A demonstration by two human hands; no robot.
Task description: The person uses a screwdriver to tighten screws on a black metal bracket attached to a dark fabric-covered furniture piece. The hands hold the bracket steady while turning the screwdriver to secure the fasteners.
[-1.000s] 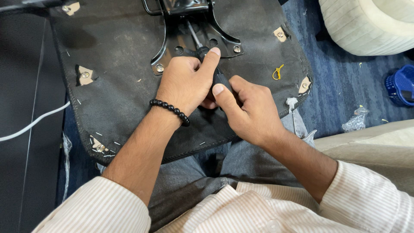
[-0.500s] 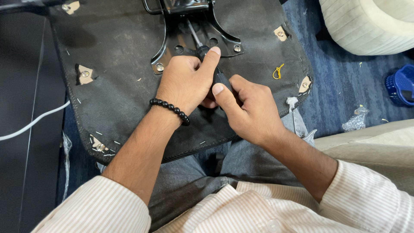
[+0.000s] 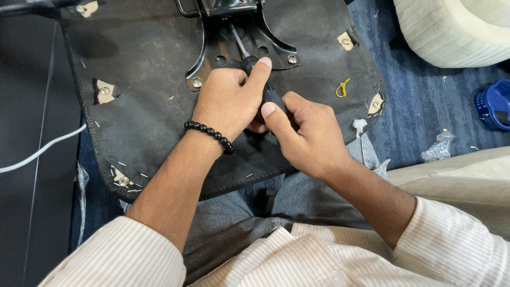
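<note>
The left hand and the right hand are both closed together on the black handle of a screwdriver, touching each other. Its thin shaft points far, onto the black metal bracket in the middle. The bracket sits on the black fabric underside of a seat, which lies over the person's lap. On the left wrist is a black bead bracelet. At far right stands a cream cushion, near it a blue basket.

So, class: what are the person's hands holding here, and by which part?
Both hands, left hand and right hand, grip a screwdriver by its black handle; its metal shaft points into the metal bracket on the upturned seat base.
</note>
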